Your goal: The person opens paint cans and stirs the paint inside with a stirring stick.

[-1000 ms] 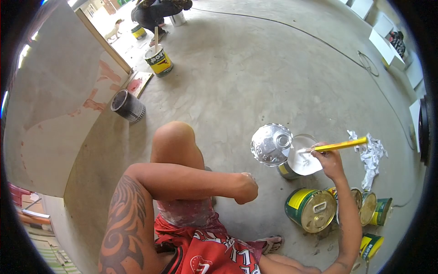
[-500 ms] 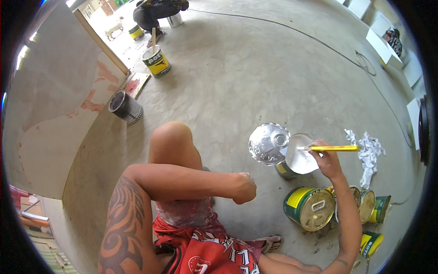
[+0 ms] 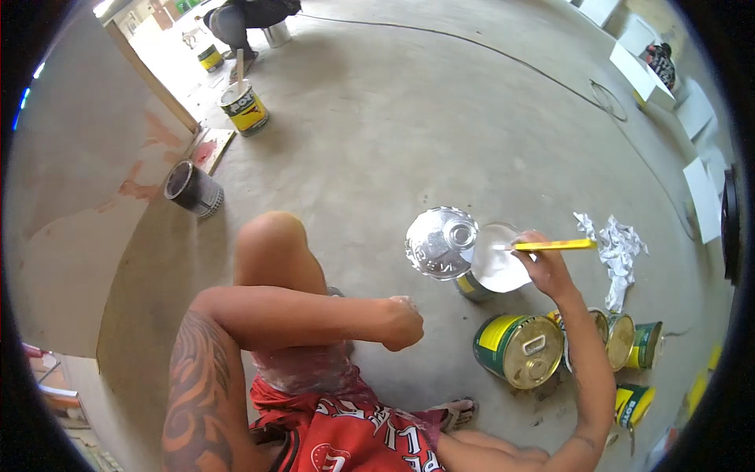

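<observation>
My right hand [image 3: 544,263] grips a yellow-handled paintbrush [image 3: 562,245], its whitish tip over the white paint [image 3: 499,271] in an open can [image 3: 472,287]. The can's round silver lid [image 3: 442,244] stands raised at the left of the opening. My left hand [image 3: 403,324] is closed in a fist beside my knee, with white smears on it; anything inside the fist is hidden. Just below the open can, a closed green and yellow paint can [image 3: 519,352] lies near my right forearm.
More cans [image 3: 646,346] stand at the right beside crumpled white cloth or paper [image 3: 620,256]. On the left are a dark-stained can [image 3: 194,189], a can with a stick [image 3: 245,110] and a wall panel [image 3: 71,236]. A person [image 3: 236,23] bends at the back; a cable [image 3: 472,39] crosses the floor.
The whole view has shifted slightly, so most things appear a little further left. My right hand still holds the paintbrush over the can, and my left fist stays closed.
</observation>
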Demonstrator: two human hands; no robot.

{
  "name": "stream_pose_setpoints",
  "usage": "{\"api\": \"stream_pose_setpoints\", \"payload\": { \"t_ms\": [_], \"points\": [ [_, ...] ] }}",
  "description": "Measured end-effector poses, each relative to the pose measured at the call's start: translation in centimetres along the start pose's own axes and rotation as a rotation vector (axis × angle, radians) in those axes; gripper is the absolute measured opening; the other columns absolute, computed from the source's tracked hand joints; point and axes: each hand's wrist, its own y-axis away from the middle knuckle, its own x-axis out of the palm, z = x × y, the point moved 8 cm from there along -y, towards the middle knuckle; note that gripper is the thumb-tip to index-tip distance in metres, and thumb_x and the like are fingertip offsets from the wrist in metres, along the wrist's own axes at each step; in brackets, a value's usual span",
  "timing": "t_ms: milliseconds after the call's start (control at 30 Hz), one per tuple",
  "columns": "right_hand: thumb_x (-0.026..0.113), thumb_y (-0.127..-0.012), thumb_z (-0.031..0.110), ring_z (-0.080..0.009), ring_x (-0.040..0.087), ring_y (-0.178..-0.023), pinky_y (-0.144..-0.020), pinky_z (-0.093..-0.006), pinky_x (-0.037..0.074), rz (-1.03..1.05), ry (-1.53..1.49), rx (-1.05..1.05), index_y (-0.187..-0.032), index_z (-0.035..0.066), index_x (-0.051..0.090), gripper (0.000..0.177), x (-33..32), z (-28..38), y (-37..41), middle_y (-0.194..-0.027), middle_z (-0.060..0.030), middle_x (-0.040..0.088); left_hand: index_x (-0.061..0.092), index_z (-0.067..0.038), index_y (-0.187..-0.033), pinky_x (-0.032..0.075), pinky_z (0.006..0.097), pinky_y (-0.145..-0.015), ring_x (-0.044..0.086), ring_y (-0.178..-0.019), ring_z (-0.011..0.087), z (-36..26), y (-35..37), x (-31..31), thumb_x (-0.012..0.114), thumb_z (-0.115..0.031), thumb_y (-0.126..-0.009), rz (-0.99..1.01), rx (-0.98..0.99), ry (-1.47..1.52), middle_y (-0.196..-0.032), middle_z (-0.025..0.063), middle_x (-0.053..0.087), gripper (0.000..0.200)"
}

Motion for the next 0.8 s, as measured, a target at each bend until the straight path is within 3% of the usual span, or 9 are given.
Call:
{"api": "stream_pose_setpoints", "payload": {
  "t_ms": [67, 200, 400, 433, 567, 633, 667, 733, 800],
  "points": [
    [0.074, -0.091, 0.017, -0.0264, 0.065, -0.084, -0.079, -0.0375, 0.051, 0.061, -0.140, 0.386, -0.106, 0.000, 0.070, 0.022, 0.4, -1.5, 0.7, -0.094, -0.0123, 0.070, 0.070, -0.003, -0.111, 0.052, 0.0477, -0.097, 0.067, -0.111, 0.0347, 0.5, -0.1, 0.1, 0.061, -0.014, -0.089, 0.001, -0.009, 0.019, -0.117, 0.0168, 0.068, 0.026],
    [0.068, -0.095, 0.024, -0.0263, 0.067, -0.082, -0.076, -0.0378, 0.052, 0.458, 0.067, 0.433, -0.106, 0.000, 0.073, 0.027, 0.5, -2.6, 0.9, -0.094, -0.0161, 0.071, 0.069, -0.003, -0.114, 0.050, 0.0472, -0.099, 0.066, -0.113, 0.0348, 0.5, 0.3, -0.1, 0.061, -0.018, -0.092, -0.079, -0.014, 0.077, -0.117, 0.0162, 0.068, 0.027],
    [0.069, -0.091, 0.016, -0.0396, 0.065, -0.087, -0.078, -0.0450, 0.052, 0.085, 0.113, 0.259, -0.100, 0.000, 0.068, 0.018, -0.8, -1.7, -0.5, -0.098, -0.0209, 0.069, 0.068, -0.004, -0.118, 0.050, 0.0465, -0.100, 0.064, -0.115, 0.0331, 0.2, 1.2, -0.7, 0.062, -0.023, -0.096, -0.019, -0.039, 0.036, -0.119, 0.0150, 0.066, 0.030],
    [0.072, -0.091, 0.009, -0.0315, 0.068, -0.088, -0.081, -0.0395, 0.052, 0.042, 0.039, 0.191, -0.105, -0.002, 0.068, 0.018, -0.6, -1.0, -0.7, -0.097, -0.0168, 0.071, 0.068, -0.004, -0.118, 0.050, 0.0465, -0.100, 0.064, -0.115, 0.0331, 0.1, 1.2, -0.7, 0.062, -0.023, -0.096, -0.017, -0.033, 0.035, -0.119, 0.0150, 0.066, 0.030],
    [0.071, -0.093, 0.014, -0.0317, 0.068, -0.089, -0.082, -0.0398, 0.052, 0.037, -0.206, 0.115, -0.104, -0.003, 0.068, 0.020, -0.2, 0.2, -0.7, -0.097, -0.0175, 0.071, 0.067, -0.005, -0.120, 0.050, 0.0461, -0.099, 0.064, -0.115, 0.0320, 0.0, 1.2, -0.4, 0.062, -0.022, -0.096, -0.049, -0.034, 0.046, -0.119, 0.0143, 0.066, 0.030],
    [0.073, -0.090, 0.015, -0.0321, 0.069, -0.089, -0.079, -0.0388, 0.053, 0.201, -0.279, 0.406, -0.104, -0.001, 0.069, 0.022, 0.6, -1.4, 0.2, -0.099, -0.0199, 0.070, 0.066, -0.005, -0.121, 0.050, 0.0460, -0.099, 0.064, -0.115, 0.0318, -0.1, 1.1, -0.4, 0.063, -0.022, -0.096, -0.074, -0.029, 0.047, -0.119, 0.0144, 0.066, 0.031],
    [0.073, -0.090, 0.015, -0.0321, 0.069, -0.089, -0.079, -0.0388, 0.053, 0.204, -0.280, 0.407, -0.104, -0.001, 0.069, 0.022, 0.2, -1.4, 0.2, -0.099, -0.0199, 0.070, 0.066, -0.004, -0.122, 0.050, 0.0457, -0.098, 0.064, -0.114, 0.0317, -0.1, 1.2, -0.5, 0.063, -0.022, -0.095, -0.057, -0.029, 0.036, -0.119, 0.0147, 0.066, 0.032],
    [0.073, -0.089, 0.015, -0.0327, 0.069, -0.089, -0.080, -0.0398, 0.053, 0.396, 0.029, 0.418, -0.105, -0.002, 0.068, 0.023, 0.4, -2.2, 0.2, -0.099, -0.0210, 0.070, 0.066, -0.004, -0.122, 0.050, 0.0455, -0.098, 0.064, -0.114, 0.0316, -0.1, 1.3, -0.6, 0.064, -0.022, -0.095, -0.038, -0.027, 0.027, -0.120, 0.0150, 0.065, 0.032],
    [0.073, -0.090, 0.015, -0.0328, 0.069, -0.090, -0.081, -0.0400, 0.053, 0.315, 0.095, 0.371, -0.105, -0.002, 0.068, 0.023, 0.3, -2.6, -0.2, -0.099, -0.0211, 0.070, 0.066, -0.004, -0.121, 0.050, 0.0450, -0.098, 0.065, -0.113, 0.0319, -0.1, 1.3, -0.6, 0.063, -0.019, -0.094, -0.031, -0.021, 0.030, -0.119, 0.0152, 0.065, 0.032]
  ]
}}
